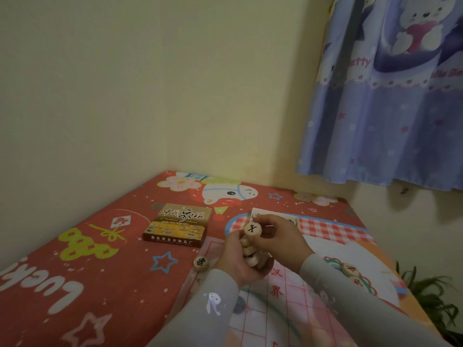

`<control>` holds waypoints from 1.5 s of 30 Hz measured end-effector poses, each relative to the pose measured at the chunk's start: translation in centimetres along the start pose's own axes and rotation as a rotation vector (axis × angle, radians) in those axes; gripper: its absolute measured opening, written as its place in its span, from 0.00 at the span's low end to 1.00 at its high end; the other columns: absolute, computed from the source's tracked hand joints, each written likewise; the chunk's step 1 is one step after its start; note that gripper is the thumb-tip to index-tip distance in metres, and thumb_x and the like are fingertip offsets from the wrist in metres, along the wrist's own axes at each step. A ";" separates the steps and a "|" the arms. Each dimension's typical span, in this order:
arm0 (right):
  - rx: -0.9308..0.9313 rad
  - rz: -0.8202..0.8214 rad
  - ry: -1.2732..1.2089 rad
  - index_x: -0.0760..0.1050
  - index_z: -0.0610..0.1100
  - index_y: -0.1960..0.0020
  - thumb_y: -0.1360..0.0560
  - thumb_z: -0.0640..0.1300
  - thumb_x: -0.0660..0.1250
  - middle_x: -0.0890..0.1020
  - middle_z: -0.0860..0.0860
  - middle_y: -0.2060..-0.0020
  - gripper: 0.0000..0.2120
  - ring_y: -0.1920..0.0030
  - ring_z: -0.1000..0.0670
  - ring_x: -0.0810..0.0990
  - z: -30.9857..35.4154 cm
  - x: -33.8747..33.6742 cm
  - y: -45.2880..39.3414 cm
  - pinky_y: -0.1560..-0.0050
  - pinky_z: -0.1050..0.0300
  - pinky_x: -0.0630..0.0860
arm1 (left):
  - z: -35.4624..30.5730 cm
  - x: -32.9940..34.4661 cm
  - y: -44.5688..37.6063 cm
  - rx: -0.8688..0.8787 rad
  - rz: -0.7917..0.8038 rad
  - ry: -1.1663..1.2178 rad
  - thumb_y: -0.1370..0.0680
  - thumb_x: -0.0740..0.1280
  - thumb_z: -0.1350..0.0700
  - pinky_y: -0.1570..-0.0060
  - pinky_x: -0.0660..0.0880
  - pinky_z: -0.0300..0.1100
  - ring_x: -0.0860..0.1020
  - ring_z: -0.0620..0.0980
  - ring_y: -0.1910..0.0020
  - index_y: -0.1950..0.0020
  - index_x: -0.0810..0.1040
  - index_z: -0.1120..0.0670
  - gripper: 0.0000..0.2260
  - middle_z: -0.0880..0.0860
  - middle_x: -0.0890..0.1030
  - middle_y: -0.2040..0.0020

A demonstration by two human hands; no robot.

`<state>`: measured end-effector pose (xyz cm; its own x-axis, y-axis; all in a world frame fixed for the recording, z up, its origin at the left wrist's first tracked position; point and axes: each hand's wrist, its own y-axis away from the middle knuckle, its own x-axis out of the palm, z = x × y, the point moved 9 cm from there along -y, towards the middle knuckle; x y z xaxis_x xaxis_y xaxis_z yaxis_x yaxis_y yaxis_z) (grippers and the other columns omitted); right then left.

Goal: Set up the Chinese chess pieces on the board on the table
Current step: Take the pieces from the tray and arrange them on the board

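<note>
- Pieces (250, 254) are sitting stacked in the left hand (236, 261), whose fingers are curling round the pile above the board (263, 311).
- The right hand (278, 236) is pinching one piece (253, 229) with a black character, holding it face up at the top of the stack.
- The left grip is closing on the stack; the right grip is closing on the single black-marked piece.
- The board is lying as a thin sheet with red grid lines and red characters on the surface (100, 271), partly hidden under both grey sleeves.
- A lone piece (201, 263) with a dark character is resting on the surface just off the board's left edge.
- Two pieces (352, 271) with red characters are lying close together, right of the right sleeve.
- The box (178, 225), printed with "Chinese chess", is lying flat beyond the hands, left of them and apart from the board.
- A white card or tray (258, 212) is peeking out behind the right hand; what it is cannot be told.
- The surface is wearing a red cartoon-print cloth and is standing in a corner of cream walls.
- A blue curtain (388, 108) is hanging at the upper right, and green leaves (431, 296) are showing at the right edge.
</note>
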<state>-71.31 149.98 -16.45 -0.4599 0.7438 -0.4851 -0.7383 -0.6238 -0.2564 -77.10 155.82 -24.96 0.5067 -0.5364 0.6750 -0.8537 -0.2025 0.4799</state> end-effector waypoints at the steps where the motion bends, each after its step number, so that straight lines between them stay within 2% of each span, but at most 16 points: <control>1: 0.008 -0.003 0.000 0.78 0.49 0.47 0.32 0.42 0.75 0.84 0.53 0.53 0.14 0.53 0.57 0.83 -0.2 -0.1 0.1 0.47 0.51 0.81 | 0.1 0.0 0.0 -0.002 0.002 -0.002 0.25 0.62 0.50 0.50 0.76 0.49 0.80 0.57 0.54 0.56 0.82 0.56 0.12 0.57 0.83 0.60; 6: 0.004 -0.021 0.033 0.77 0.50 0.44 0.32 0.44 0.75 0.83 0.54 0.52 0.18 0.53 0.58 0.82 -0.3 -0.9 0.8 0.48 0.58 0.79 | 0.6 0.4 0.0 -0.005 0.017 0.003 0.24 0.64 0.47 0.53 0.76 0.48 0.79 0.55 0.58 0.56 0.82 0.55 0.13 0.56 0.82 0.61; 8: -0.022 -0.046 0.046 0.78 0.49 0.43 0.31 0.45 0.75 0.82 0.54 0.51 0.18 0.53 0.58 0.81 -0.2 -1.9 1.1 0.49 0.60 0.79 | 0.7 0.5 -0.3 -0.010 0.044 0.026 0.25 0.64 0.48 0.54 0.75 0.46 0.74 0.52 0.63 0.60 0.81 0.56 0.13 0.54 0.77 0.63; 11: -0.006 -0.111 0.089 0.79 0.48 0.45 0.32 0.46 0.75 0.82 0.53 0.50 0.16 0.53 0.58 0.81 -1.2 -4.3 2.0 0.50 0.61 0.79 | 1.1 0.5 -0.9 -0.031 0.078 0.031 0.25 0.62 0.48 0.59 0.74 0.44 0.64 0.49 0.72 0.68 0.71 0.53 0.14 0.49 0.63 0.70; 13: 0.025 -0.164 0.115 0.79 0.50 0.46 0.32 0.44 0.75 0.81 0.53 0.50 0.15 0.52 0.57 0.81 -2.4 -6.3 3.1 0.48 0.59 0.79 | 1.4 0.6 -1.0 -0.047 0.105 0.040 0.25 0.61 0.49 0.62 0.75 0.42 0.61 0.48 0.76 0.71 0.65 0.51 0.16 0.47 0.60 0.75; 15: 0.042 -0.215 0.132 0.78 0.50 0.47 0.32 0.43 0.75 0.82 0.52 0.51 0.14 0.52 0.56 0.81 -3.3 -8.2 4.2 0.48 0.56 0.79 | 1.6 1.0 -0.9 -0.057 0.149 0.075 0.27 0.63 0.50 0.60 0.72 0.42 0.58 0.47 0.77 0.69 0.62 0.49 0.14 0.46 0.58 0.77; 18: 0.086 -0.272 0.182 0.78 0.50 0.48 0.32 0.42 0.74 0.82 0.52 0.52 0.14 0.52 0.56 0.80 -5.1 -10.4 5.9 0.49 0.58 0.78 | 1.9 0.9 -0.9 -0.079 0.197 0.098 0.23 0.58 0.48 0.57 0.70 0.42 0.52 0.45 0.80 0.68 0.56 0.47 0.16 0.46 0.55 0.81; 20: 0.114 -0.282 0.214 0.78 0.48 0.45 0.32 0.44 0.74 0.82 0.52 0.51 0.16 0.52 0.55 0.80 -6.1 -11.2 6.7 0.50 0.60 0.77 | 1.6 0.8 -0.7 -0.080 0.216 0.129 0.21 0.56 0.47 0.58 0.74 0.43 0.52 0.45 0.81 0.70 0.56 0.48 0.18 0.47 0.55 0.81; 22: 0.131 -0.265 0.243 0.78 0.47 0.44 0.32 0.46 0.74 0.81 0.52 0.51 0.17 0.51 0.55 0.80 -6.7 -11.2 7.1 0.49 0.59 0.77 | 0.8 0.6 -0.4 -0.037 0.230 0.160 0.20 0.55 0.46 0.60 0.75 0.44 0.58 0.47 0.84 0.74 0.61 0.51 0.23 0.48 0.58 0.81; 24: 0.118 -0.227 0.281 0.77 0.50 0.47 0.31 0.49 0.74 0.80 0.53 0.51 0.14 0.52 0.56 0.79 -6.7 -10.5 7.3 0.49 0.60 0.76 | -0.2 0.2 -0.1 0.000 0.239 0.165 0.21 0.54 0.48 0.61 0.73 0.43 0.60 0.48 0.85 0.78 0.64 0.53 0.25 0.49 0.60 0.82; 27: 0.081 -0.111 0.368 0.77 0.50 0.44 0.29 0.53 0.72 0.78 0.55 0.50 0.15 0.52 0.58 0.78 -6.1 -7.2 7.3 0.49 0.63 0.75 | -2.0 -1.6 0.6 0.037 0.245 0.137 0.25 0.56 0.50 0.61 0.76 0.41 0.49 0.48 0.80 0.79 0.57 0.52 0.22 0.50 0.53 0.81; 31: 0.027 -0.008 0.373 0.78 0.49 0.43 0.27 0.51 0.70 0.76 0.55 0.52 0.14 0.51 0.56 0.77 -4.7 -2.4 6.5 0.46 0.57 0.76 | -5.1 -4.8 1.6 0.131 0.180 0.190 0.23 0.52 0.52 0.64 0.73 0.39 0.47 0.48 0.75 0.79 0.56 0.52 0.23 0.49 0.50 0.79; 36: -0.041 0.126 0.361 0.78 0.51 0.46 0.28 0.50 0.69 0.77 0.54 0.52 0.11 0.51 0.54 0.77 -2.7 3.8 5.5 0.48 0.59 0.75 | -8.6 -10.9 3.0 0.276 -0.039 0.259 0.23 0.58 0.49 0.57 0.67 0.43 0.58 0.50 0.71 0.69 0.60 0.50 0.15 0.50 0.59 0.71; 39: -0.075 0.177 0.347 0.78 0.48 0.43 0.28 0.48 0.70 0.77 0.53 0.51 0.14 0.50 0.53 0.77 -1.3 6.6 5.2 0.45 0.57 0.74 | -9.5 -12.8 4.1 0.285 -0.029 0.278 0.21 0.55 0.47 0.57 0.67 0.41 0.52 0.48 0.74 0.69 0.56 0.48 0.18 0.48 0.56 0.77; 42: -0.077 0.222 0.344 0.77 0.48 0.44 0.28 0.47 0.70 0.78 0.54 0.51 0.13 0.50 0.53 0.77 -0.7 9.2 5.0 0.48 0.60 0.73 | -10.4 -14.2 5.0 0.305 0.013 0.277 0.20 0.54 0.48 0.58 0.67 0.39 0.48 0.47 0.72 0.60 0.51 0.44 0.13 0.47 0.55 0.79; 45: -0.082 0.233 0.337 0.76 0.51 0.50 0.29 0.49 0.70 0.79 0.55 0.53 0.09 0.52 0.54 0.77 -0.6 11.2 5.0 0.51 0.60 0.73 | -10.7 -16.2 4.9 0.310 -0.034 0.243 0.24 0.58 0.50 0.57 0.71 0.42 0.51 0.47 0.71 0.62 0.56 0.46 0.12 0.47 0.56 0.76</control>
<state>-79.87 155.04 -23.70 -0.4125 0.4689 -0.7810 -0.5861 -0.7929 -0.1665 -88.16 172.28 -27.57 0.5169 -0.3232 0.7927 -0.8133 -0.4744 0.3369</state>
